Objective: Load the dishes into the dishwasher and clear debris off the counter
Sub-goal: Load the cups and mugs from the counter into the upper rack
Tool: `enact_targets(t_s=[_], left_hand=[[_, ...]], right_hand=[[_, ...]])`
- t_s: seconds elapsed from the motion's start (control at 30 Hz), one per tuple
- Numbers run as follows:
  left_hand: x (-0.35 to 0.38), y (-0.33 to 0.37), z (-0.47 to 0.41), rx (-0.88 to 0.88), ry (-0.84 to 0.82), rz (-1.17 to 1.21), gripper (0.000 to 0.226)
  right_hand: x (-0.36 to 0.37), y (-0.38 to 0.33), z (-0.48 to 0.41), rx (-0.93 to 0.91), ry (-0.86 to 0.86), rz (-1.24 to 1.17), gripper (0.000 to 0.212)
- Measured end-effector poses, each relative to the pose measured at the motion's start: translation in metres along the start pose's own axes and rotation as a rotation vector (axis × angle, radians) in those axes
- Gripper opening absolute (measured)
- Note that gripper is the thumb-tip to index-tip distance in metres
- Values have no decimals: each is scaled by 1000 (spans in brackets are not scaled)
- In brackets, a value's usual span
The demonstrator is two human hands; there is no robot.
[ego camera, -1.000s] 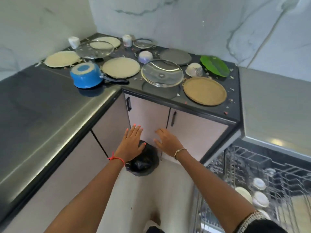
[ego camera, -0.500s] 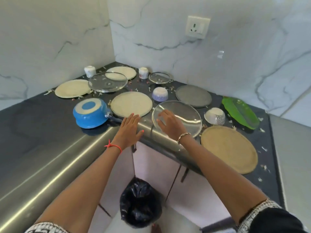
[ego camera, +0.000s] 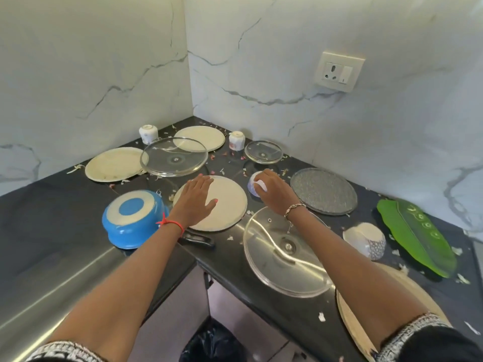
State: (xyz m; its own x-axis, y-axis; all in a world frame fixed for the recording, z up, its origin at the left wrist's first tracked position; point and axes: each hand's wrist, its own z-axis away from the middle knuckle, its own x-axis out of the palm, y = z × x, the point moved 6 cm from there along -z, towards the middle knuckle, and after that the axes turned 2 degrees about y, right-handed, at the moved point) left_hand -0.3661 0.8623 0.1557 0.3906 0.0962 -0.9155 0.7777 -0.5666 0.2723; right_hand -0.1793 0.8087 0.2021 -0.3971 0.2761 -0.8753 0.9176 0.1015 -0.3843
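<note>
**Clerk:** Where do the task's things lie from the hands?

**Inspector:** Directly under them, in the middle of the dark counter. The cream plate lies flat ahead of the person. Just to its right, apart from its rim, sits the small bowl, white with a lavender tint. Both are round, so neither has a long axis to line up with. The left hand is the nearer to the plate, the right hand to the bowl.

**Clerk:** State of the hands?

**Inspector:** The left lies palm down on the plate's left half with its fingers straight and slightly spread. It presses or rests there and grasps nothing. The right has its fingers curled over the bowl with the thumb at the near side, so I judge it a hold. I cannot tell whether the bowl has left the surface.

**Clerk:** Obstructions?

**Inspector:** An upturned blue saucepan stands just left of the plate. A large glass lid lies under the right forearm, and a grey speckled plate lies to the right of the bowl. Debris is scattered among them.

**Clerk:** What does the next move depend on?

**Inspector:** In my judgement, on the flat plate: its edge must be raised or slid before fingers can get beneath. The dishwasher is not in view.
</note>
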Motion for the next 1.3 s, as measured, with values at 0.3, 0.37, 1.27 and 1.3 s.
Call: enact_targets(t_s=[0.3, 0.37, 1.27, 1.3], left_hand=[[-9, -95, -72, -35, -2, 43, 58], [-14, -117, -89, -41, -4, 63, 59], [32, -386, -287, -215, -219, -183, 79], [34, -391, -292, -201, -266, -211, 84]], right_hand=[[41, -9, -99, -33, -58, 22, 24], [51, -9, -121, -9, -60, 27, 25], [170, 106, -379, 256, -380, 228, 76], [175, 110, -382, 262, -420, 245, 77]])
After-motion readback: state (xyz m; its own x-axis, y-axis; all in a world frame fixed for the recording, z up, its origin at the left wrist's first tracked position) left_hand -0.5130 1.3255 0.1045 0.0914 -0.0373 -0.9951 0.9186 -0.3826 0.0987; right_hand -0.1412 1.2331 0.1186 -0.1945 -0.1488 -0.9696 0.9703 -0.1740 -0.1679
